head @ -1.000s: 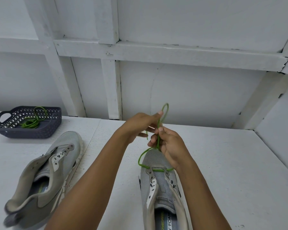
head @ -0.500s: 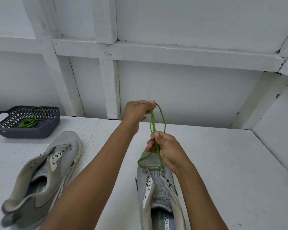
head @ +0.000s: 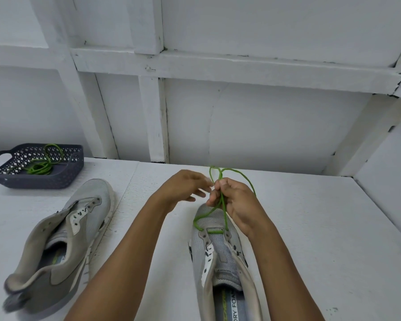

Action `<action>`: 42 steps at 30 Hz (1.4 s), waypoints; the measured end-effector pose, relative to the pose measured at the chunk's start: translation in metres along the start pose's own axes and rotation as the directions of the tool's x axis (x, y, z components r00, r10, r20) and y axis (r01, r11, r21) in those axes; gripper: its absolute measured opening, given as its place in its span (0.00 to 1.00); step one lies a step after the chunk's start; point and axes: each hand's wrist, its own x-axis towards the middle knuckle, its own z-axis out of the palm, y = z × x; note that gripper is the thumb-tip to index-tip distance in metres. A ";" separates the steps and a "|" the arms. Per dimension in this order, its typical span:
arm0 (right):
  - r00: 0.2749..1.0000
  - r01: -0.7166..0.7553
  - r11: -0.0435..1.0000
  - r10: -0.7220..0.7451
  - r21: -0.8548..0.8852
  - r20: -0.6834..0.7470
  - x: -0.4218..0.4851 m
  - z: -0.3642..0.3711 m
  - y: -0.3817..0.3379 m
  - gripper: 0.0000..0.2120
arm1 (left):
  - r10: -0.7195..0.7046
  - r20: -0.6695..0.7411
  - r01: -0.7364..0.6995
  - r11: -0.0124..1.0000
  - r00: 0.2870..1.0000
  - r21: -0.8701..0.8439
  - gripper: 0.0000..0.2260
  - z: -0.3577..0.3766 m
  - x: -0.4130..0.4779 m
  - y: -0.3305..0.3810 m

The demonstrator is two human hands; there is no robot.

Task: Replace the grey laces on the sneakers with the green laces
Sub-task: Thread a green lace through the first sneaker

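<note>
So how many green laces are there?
2. One green lace threads the right sneaker's front eyelets, gripped by the right hand; a coiled lace lies in the basket, far left, which may hide more.

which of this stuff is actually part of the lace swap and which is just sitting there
Part of the job: green lace, held in the right hand; sneaker being laced; unlaced sneaker on its side; spare green lace.
Just there: dark basket holding the spare lace; white table.

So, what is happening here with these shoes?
A person is lacing the near sneaker with a green lace, only through the lowest eyelets. The right hand grips both strands above the toe; the blurred left hand is beside it. The other sneaker has no lace; a second green lace lies in the basket.
</note>
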 end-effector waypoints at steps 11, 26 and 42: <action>1.000 0.007 1.000 -0.008 -0.025 -0.002 0.000 -0.001 -0.003 0.15 | -0.094 0.269 0.094 0.996 0.959 0.013 0.13 -0.002 -0.013 -0.030; 0.998 0.041 0.997 -0.043 -0.071 -0.035 0.017 0.003 -0.023 0.17 | -0.103 0.164 0.099 0.995 0.981 0.031 0.16 0.017 -0.006 -0.037; 0.999 -0.020 0.987 0.012 -0.160 -0.052 0.005 -0.014 -0.021 0.14 | 0.172 0.162 -0.121 0.951 0.972 -0.284 0.09 0.009 -0.036 -0.008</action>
